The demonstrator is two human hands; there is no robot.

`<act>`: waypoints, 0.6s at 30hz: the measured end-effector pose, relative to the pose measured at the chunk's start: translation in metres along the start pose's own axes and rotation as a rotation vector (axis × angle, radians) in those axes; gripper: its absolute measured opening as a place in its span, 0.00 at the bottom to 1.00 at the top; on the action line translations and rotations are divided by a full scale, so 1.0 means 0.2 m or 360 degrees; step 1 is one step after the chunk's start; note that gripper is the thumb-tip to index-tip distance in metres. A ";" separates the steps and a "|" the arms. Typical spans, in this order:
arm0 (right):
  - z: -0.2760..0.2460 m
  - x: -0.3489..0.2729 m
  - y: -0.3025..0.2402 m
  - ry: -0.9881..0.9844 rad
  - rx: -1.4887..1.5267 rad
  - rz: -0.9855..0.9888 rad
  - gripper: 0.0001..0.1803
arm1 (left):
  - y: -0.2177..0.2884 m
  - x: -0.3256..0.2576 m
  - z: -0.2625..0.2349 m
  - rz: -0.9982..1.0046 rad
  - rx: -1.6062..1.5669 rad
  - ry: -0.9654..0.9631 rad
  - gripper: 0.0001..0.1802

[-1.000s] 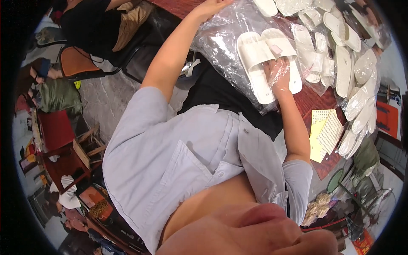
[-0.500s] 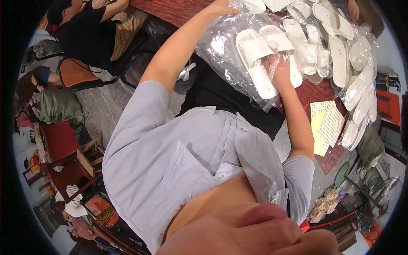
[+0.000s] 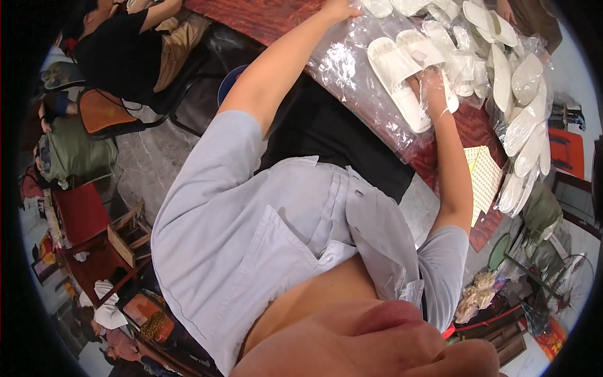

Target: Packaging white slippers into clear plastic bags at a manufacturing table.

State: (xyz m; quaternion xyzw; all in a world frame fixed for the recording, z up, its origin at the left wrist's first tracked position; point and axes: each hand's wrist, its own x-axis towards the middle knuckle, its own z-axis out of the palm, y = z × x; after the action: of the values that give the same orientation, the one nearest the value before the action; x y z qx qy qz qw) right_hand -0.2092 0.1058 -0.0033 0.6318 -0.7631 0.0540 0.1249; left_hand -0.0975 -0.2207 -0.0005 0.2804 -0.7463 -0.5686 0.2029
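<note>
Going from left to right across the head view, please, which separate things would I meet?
Orange-backed chair, blue-rimmed object, left hand, pair of white slippers, dotted paper sheets, orange-red object at far right.

No legible text or numbers are showing. Pale yellow sticker sheets (image 3: 485, 179) on the red table (image 3: 270, 19) are carrying rows of tiny printed marks, all coming out too small to make out, and a small pinkish label (image 3: 418, 56) is sitting at the strap of a white slipper (image 3: 433, 59), showing nothing readable. At lower right, a red-orange sheet (image 3: 553, 339) is bearing yellow marks, blurring too much for reading.
</note>
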 end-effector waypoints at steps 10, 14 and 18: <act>-0.10 -0.11 -0.25 0.0045 0.0128 0.0041 0.10 | 0.43 -0.36 -0.17 -0.0134 0.0697 0.0058 0.22; -0.18 -0.03 -0.32 0.0081 0.0213 -0.0129 0.10 | 0.43 -0.55 -0.24 0.0868 0.0960 0.0395 0.18; -0.16 -0.06 -0.31 0.0108 0.0168 -0.0102 0.09 | 0.36 -0.74 -0.20 0.0586 0.1284 0.0432 0.28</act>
State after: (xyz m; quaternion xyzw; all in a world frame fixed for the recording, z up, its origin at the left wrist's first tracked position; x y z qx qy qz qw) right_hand -0.1430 0.1130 0.0203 0.6593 -0.7340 0.1116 0.1190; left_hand 0.0260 -0.1403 0.0825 0.2717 -0.9119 -0.1454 0.2709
